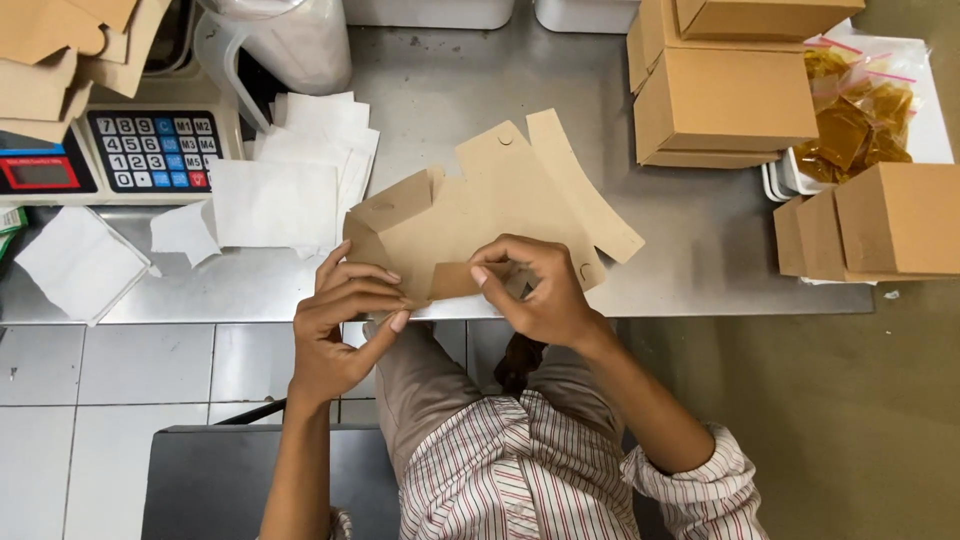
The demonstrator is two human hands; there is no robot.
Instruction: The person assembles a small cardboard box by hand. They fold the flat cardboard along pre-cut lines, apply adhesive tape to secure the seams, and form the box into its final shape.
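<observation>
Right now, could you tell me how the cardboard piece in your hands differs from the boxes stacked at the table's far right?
The cardboard blank lies flat and unfolded, flaps spread; the stacked boxes are folded up and closed. The blank is gripped by both hands; the boxes stand untouched. Both are plain brown cardboard.

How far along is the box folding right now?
Done: several closed brown boxes are stacked at the far right of the steel table, with more at the right edge. In hand: the left hand and right hand are creasing a flat cardboard blank, still unfolded. Left: more flat blanks wait at the top left.
</observation>
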